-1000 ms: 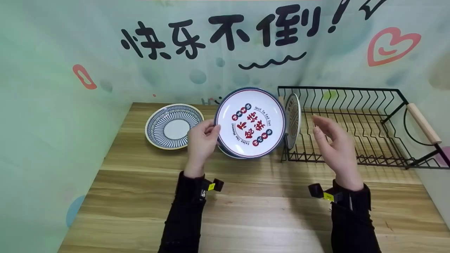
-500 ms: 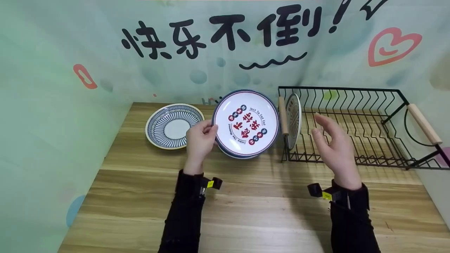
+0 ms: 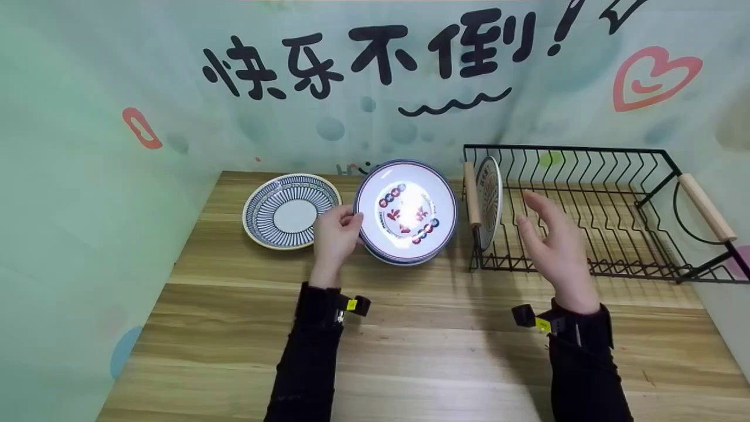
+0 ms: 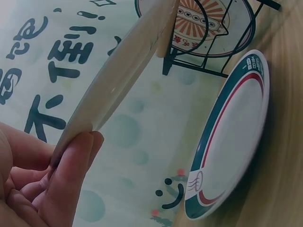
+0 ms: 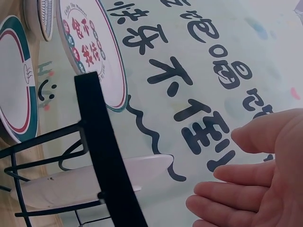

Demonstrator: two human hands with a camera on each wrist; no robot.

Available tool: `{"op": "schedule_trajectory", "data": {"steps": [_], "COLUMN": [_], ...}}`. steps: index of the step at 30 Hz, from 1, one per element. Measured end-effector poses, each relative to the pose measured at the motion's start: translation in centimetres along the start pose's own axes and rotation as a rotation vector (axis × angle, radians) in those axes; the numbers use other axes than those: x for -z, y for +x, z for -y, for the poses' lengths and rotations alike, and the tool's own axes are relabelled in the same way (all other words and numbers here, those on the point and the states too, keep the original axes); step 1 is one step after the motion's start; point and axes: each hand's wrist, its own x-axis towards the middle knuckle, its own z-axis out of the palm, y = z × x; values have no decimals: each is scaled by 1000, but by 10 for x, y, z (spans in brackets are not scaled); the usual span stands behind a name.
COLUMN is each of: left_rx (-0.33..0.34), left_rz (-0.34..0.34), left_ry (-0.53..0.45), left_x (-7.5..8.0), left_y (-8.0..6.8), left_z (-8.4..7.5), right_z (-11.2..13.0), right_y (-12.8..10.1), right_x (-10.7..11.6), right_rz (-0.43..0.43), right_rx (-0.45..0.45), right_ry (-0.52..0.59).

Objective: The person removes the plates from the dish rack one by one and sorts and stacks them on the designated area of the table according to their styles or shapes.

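Observation:
My left hand [image 3: 338, 240] pinches the left rim of a white plate [image 3: 384, 225] with red characters and a blue rim. Seen edge-on in the left wrist view, that plate [image 4: 111, 87] tilts above a second plate [image 4: 232, 137], green-banded, on the table. From the head view only a sliver of the lower plate [image 3: 404, 262] shows beneath. Over the left part of the black wire dish rack [image 3: 562, 146], my right hand [image 3: 556, 252] hovers with thumb and fingers apart, holding nothing. One patterned plate [image 3: 490, 202] stands upright at the rack's left end.
A blue-and-white striped dish [image 3: 293, 217] lies on the wooden table [image 3: 410, 351] just left of my left hand. The rack has wooden handles [image 3: 706, 205] at both ends. A printed cloth backdrop [image 3: 328, 126] rises behind the table.
The plate in my left hand has moved left and slightly down, away from the rack, uncovering the rack's left handle. My right hand has barely shifted.

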Motion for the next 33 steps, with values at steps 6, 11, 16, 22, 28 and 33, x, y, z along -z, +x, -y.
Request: {"op": "schedule_trajectory", "data": {"steps": [6, 11, 16, 22, 28, 33], "left_rx": [35, 71, 106, 132, 148, 153], "left_rz": [19, 30, 50, 56, 54, 61], "left_ry": [20, 24, 22, 17, 34, 50], "left_x": [-1, -3, -5, -8, -11, -12], "left_y": [3, 6, 8, 9, 9, 10], "left_z": [6, 12, 19, 23, 30, 34], "right_z": [-4, -8, -13, -15, -18, -19], "right_y": [0, 2, 2, 3, 3, 3], "right_x": [-2, -3, -4, -4, -5, -6], "right_rz": [4, 21, 35, 42, 47, 46], "right_rx": [-12, -22, -38, -48, -68, -72], "right_ry": [-15, -42, -66, -84, -90, -97]}}
